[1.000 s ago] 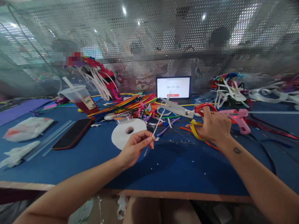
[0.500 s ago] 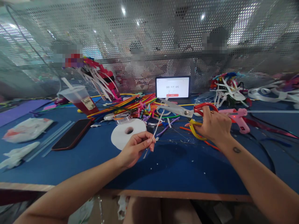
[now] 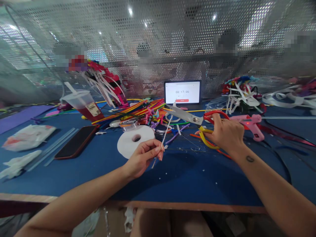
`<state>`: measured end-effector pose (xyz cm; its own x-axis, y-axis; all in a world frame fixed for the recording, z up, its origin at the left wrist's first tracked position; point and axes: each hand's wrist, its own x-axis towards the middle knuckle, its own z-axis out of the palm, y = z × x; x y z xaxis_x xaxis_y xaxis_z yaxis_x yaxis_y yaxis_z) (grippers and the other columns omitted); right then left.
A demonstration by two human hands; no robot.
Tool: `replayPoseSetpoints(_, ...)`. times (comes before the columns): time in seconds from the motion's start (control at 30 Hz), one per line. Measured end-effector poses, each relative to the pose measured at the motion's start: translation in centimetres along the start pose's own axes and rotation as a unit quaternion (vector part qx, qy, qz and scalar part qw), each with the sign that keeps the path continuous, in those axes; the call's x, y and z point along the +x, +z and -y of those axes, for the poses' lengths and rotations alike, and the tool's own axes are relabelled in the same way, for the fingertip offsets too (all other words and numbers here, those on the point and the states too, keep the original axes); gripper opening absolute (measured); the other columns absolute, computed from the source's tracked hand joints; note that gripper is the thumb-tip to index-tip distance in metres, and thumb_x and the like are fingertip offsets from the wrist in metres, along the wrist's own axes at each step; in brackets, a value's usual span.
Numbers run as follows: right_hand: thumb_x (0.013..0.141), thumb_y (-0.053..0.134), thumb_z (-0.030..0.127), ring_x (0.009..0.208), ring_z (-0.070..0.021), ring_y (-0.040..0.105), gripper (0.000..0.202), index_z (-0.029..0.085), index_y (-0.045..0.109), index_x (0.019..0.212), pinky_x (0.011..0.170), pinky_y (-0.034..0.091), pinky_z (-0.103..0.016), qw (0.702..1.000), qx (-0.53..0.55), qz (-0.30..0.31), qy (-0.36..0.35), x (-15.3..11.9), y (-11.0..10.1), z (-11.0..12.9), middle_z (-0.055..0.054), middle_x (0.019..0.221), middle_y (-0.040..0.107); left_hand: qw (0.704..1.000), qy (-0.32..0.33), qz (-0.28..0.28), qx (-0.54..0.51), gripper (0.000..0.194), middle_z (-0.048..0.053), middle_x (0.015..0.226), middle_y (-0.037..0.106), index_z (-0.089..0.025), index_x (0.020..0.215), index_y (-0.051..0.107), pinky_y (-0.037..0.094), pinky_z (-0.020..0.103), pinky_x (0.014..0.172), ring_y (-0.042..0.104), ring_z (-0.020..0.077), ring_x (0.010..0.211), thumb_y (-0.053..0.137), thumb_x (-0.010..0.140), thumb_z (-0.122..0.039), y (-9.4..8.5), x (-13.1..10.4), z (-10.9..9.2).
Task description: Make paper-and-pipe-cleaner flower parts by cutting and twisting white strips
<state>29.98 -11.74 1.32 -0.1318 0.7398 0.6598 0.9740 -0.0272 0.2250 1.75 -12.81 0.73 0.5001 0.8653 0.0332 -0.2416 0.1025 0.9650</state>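
My left hand pinches a thin white pipe cleaner that slants up and away over the blue table. My right hand grips scissors with one red and one yellow handle. The steel blades point left and meet the upper end of the pipe cleaner. A white ribbon roll lies flat just beyond my left hand.
A pile of coloured pipe cleaners lies behind the roll. A tablet shows a timer. A pink glue gun lies right of my hand; a phone, a lidded drink cup and plastic bags sit left. Perforated metal screen behind.
The scissors have shifted slightly left and their tips now sit at the top of the pipe cleaner. My left hand has barely moved. The timer ticked from 00:17:05 to 00:17:06.
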Motion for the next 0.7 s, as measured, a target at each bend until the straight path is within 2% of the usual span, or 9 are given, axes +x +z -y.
replayPoseSetpoints(0.53,0.081,0.023,0.063,0.046,-0.0172,0.046,0.065,0.011,0.060,0.091,0.052,0.018,-0.027,1.000,-0.003,0.029,-0.007,-0.04,-0.04,0.03,-0.006,0.047,0.053,1.000,0.001,-0.017,-0.001,0.017,0.001,0.056,0.055,-0.012,0.074,0.062,0.036,0.022,0.056,0.050,0.0094,0.055,0.068,0.070,-0.028,0.00,0.03,0.07)
replayPoseSetpoints(0.7,0.080,0.025,0.065,0.045,-0.0171,0.048,0.064,0.014,0.059,0.094,0.051,0.016,-0.026,0.999,0.022,0.034,0.021,-0.20,-0.05,0.28,-0.006,0.048,0.055,1.000,-0.005,-0.019,-0.013,0.014,0.001,0.057,0.055,-0.013,0.074,0.061,0.036,0.021,0.056,0.050,0.0087,0.056,0.066,0.073,-0.025,-0.14,0.10,0.13)
